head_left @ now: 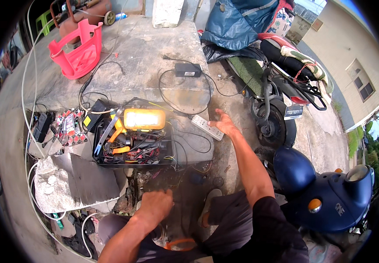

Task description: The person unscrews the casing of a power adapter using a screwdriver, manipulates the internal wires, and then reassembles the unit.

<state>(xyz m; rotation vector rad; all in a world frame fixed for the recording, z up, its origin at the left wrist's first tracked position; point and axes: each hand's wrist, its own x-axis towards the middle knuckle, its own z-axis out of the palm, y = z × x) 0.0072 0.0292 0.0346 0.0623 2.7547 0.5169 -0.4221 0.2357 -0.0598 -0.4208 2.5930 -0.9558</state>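
Right hand (224, 122), fingers parted, touches the white power strip (203, 126) just left, slanting down rightward; left hand (156, 204), loosely fisted, is farther.

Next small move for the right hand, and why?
Probably close the right hand on the white power strip: the thumb is at the strip's edge, but the hand looks open, not wrapped around it. The left hand is well apart from the strip.
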